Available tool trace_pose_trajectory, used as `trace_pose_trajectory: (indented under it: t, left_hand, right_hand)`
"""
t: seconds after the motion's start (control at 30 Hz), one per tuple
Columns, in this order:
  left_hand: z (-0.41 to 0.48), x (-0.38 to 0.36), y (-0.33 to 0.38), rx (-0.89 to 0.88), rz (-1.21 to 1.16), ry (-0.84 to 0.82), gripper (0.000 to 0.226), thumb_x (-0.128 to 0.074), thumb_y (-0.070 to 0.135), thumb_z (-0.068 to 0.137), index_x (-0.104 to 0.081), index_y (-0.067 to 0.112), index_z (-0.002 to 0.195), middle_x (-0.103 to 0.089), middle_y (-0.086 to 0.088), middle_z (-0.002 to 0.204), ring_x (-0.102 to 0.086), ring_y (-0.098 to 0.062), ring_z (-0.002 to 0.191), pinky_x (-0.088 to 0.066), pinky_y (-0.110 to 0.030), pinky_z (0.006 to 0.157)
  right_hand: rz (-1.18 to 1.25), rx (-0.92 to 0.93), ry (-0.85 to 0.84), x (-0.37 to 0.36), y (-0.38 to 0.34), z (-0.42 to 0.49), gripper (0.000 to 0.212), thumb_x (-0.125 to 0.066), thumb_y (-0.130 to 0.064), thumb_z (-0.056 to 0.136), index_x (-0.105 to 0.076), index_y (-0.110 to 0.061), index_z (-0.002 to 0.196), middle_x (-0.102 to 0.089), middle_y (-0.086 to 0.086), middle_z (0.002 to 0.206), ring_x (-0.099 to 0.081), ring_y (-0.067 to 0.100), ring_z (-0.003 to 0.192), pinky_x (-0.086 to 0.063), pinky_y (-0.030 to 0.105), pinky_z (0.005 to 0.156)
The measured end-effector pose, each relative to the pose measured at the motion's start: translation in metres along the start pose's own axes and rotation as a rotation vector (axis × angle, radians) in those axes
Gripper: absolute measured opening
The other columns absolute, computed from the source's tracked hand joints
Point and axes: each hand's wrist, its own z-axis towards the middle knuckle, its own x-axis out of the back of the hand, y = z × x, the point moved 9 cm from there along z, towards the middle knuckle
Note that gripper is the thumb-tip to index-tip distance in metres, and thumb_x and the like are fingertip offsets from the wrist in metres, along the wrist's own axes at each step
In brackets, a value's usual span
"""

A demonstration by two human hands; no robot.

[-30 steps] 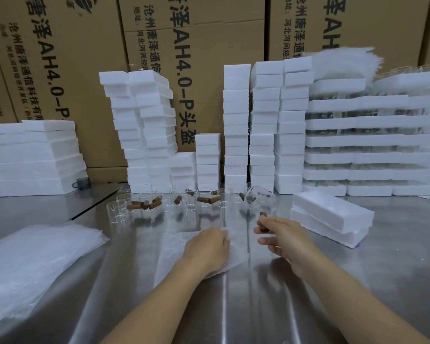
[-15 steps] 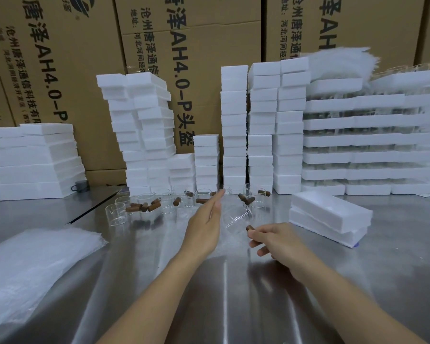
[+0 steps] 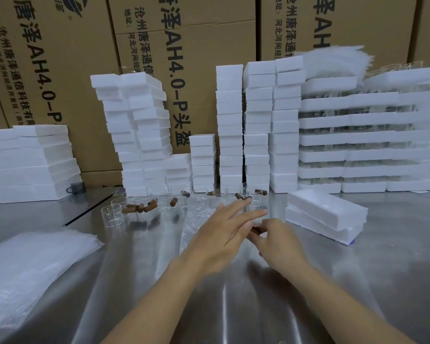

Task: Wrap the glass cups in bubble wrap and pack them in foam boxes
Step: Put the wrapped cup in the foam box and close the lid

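1. The left hand (image 3: pixel 224 234) is out flat, fingers straight, above the bubble wrap sheet (image 3: pixel 196 219).
2. The right hand (image 3: pixel 281 242) pinches a brown stopper (image 3: pixel 255 230).
3. The glass cups (image 3: pixel 159 202) line the back of the steel table (image 3: pixel 358 281); the nearest may be brushing the left fingertips, but it's too blurred to call.
4. Two foam boxes (image 3: pixel 325 214) are stacked to the right.

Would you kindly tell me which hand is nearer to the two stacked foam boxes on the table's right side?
Right. The right hand, pinching a brown stopper, is just left of the foam boxes, not touching; the left hand is farther left.
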Motion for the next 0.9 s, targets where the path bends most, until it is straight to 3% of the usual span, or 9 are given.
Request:
trace_pose_trajectory:
  t: [0.1, 0.17, 0.3, 0.37, 0.43, 0.5, 0.63, 0.8, 0.9]
  left_hand:
    - [0.002, 0.01, 0.007, -0.046, -0.026, 0.065, 0.041, -0.036, 0.037, 0.118, -0.055, 0.045, 0.153, -0.036, 0.018, 0.17, -0.016, 0.006, 0.16, -0.009, -0.042, 0.135]
    - [0.003, 0.026, 0.008, -0.051, -0.053, 0.192, 0.04, -0.04, 0.041, 0.116, -0.055, 0.045, 0.153, -0.035, 0.019, 0.17, -0.016, 0.0, 0.161, -0.008, -0.039, 0.134]
    - [-0.009, 0.078, -0.021, 0.162, -0.235, 0.638, 0.036, -0.044, 0.057, 0.109, -0.052, 0.058, 0.144, -0.044, 0.026, 0.157, -0.033, 0.001, 0.151, -0.027, -0.027, 0.121]
    - [-0.014, 0.088, -0.047, 0.31, -0.394, 0.719, 0.037, -0.057, 0.048, 0.107, -0.051, 0.058, 0.142, -0.047, 0.024, 0.153, -0.04, 0.002, 0.144, -0.037, -0.027, 0.111]
    - [-0.012, 0.083, -0.07, 0.442, -0.597, 0.621, 0.048, -0.072, 0.038, 0.102, -0.054, 0.048, 0.146, -0.052, 0.018, 0.151, -0.05, 0.004, 0.133, -0.041, -0.02, 0.1]
    - [-0.012, 0.071, -0.084, 0.54, -0.805, 0.455, 0.052, -0.081, 0.04, 0.093, -0.063, 0.04, 0.141, -0.066, 0.008, 0.142, -0.068, 0.003, 0.115, -0.051, -0.013, 0.084]
    - [-0.013, 0.045, -0.088, 0.544, -1.038, 0.2, 0.058, -0.088, 0.037, 0.085, -0.07, 0.024, 0.139, -0.076, -0.005, 0.134, -0.075, -0.025, 0.118, -0.061, -0.031, 0.088]
    - [-0.004, 0.035, -0.073, 0.446, -1.143, 0.206, 0.055, -0.084, 0.032, 0.087, -0.071, 0.013, 0.137, -0.074, -0.012, 0.136, -0.07, -0.031, 0.127, -0.056, -0.044, 0.108]
    - [-0.001, 0.03, -0.061, 0.426, -1.135, 0.182, 0.053, -0.086, 0.032, 0.088, -0.072, 0.012, 0.135, -0.075, -0.014, 0.133, -0.072, -0.033, 0.125, -0.056, -0.049, 0.109]
  right_hand:
    - [0.415, -0.101, -0.006, -0.001, 0.005, 0.0, 0.017, -0.071, -0.037, 0.097, -0.078, -0.027, 0.085, -0.078, -0.006, 0.087, -0.067, 0.01, 0.053, -0.048, 0.02, 0.056]
    - [0.682, -0.224, -0.038, -0.005, 0.009, -0.003, 0.01, -0.074, -0.034, 0.096, -0.081, -0.026, 0.094, -0.08, -0.006, 0.088, -0.06, 0.006, 0.049, -0.044, 0.017, 0.053]
    - [0.817, -0.306, -0.105, -0.005, 0.012, -0.001, 0.018, -0.077, -0.04, 0.093, -0.082, -0.023, 0.098, -0.081, -0.01, 0.096, -0.053, 0.005, 0.052, -0.037, 0.025, 0.063]
    - [0.822, -0.282, -0.13, -0.005, 0.009, 0.0, 0.019, -0.078, -0.039, 0.092, -0.081, -0.021, 0.099, -0.081, -0.009, 0.099, -0.053, 0.005, 0.055, -0.04, 0.025, 0.065]
    - [0.763, -0.215, -0.148, -0.003, 0.0, -0.001, 0.011, -0.077, -0.031, 0.093, -0.081, -0.022, 0.094, -0.081, -0.003, 0.095, -0.054, 0.008, 0.059, -0.04, 0.025, 0.064]
    - [0.692, -0.092, -0.18, -0.004, -0.013, -0.001, 0.012, -0.076, -0.022, 0.094, -0.084, -0.03, 0.088, -0.075, -0.002, 0.077, -0.054, 0.009, 0.059, -0.039, 0.022, 0.059]
    - [0.655, -0.022, -0.121, -0.006, -0.025, -0.002, 0.029, -0.058, 0.009, 0.095, -0.073, -0.008, 0.077, -0.064, -0.004, 0.053, -0.055, 0.004, 0.043, -0.042, 0.014, 0.045]
    - [0.65, -0.202, -0.146, -0.019, -0.014, 0.0, 0.023, -0.059, -0.005, 0.098, -0.065, -0.01, 0.076, -0.057, 0.006, 0.057, -0.048, 0.014, 0.047, -0.039, 0.022, 0.049]
    - [0.677, -0.179, -0.23, -0.031, -0.019, -0.006, 0.013, -0.069, -0.022, 0.097, -0.074, -0.012, 0.102, -0.07, 0.006, 0.08, -0.06, 0.015, 0.064, -0.048, 0.024, 0.057]
